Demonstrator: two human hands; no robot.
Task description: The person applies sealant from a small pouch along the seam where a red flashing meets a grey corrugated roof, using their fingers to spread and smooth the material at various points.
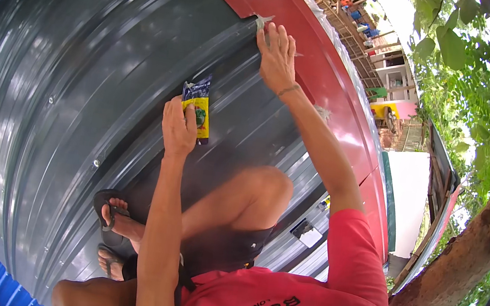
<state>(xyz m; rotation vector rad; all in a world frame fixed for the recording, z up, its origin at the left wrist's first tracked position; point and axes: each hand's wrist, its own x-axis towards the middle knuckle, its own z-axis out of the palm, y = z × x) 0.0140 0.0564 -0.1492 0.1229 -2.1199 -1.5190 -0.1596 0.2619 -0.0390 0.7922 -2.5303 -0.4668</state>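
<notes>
My left hand point(179, 128) has its fingers and thumb closed on the side of a flat yellow and dark blue packet point(202, 114) with a green picture on it, just above the dark metal roofing. My right hand point(277, 59) reaches farther out, fingers stretched and lying flat at the edge of the red metal flashing point(321, 80). By its fingertips a scrap of whitish, crinkled material point(263, 20) sits on the flashing's corner. Nothing shows gripped in that hand.
I sit on ribbed dark roofing sheets point(81, 90) with screw heads. A phone-like dark rectangle point(307, 233) lies by my right side. Beyond the red flashing, the roof drops to a yard with a bamboo structure point(362, 45). A tree trunk point(464, 259) leans at the right.
</notes>
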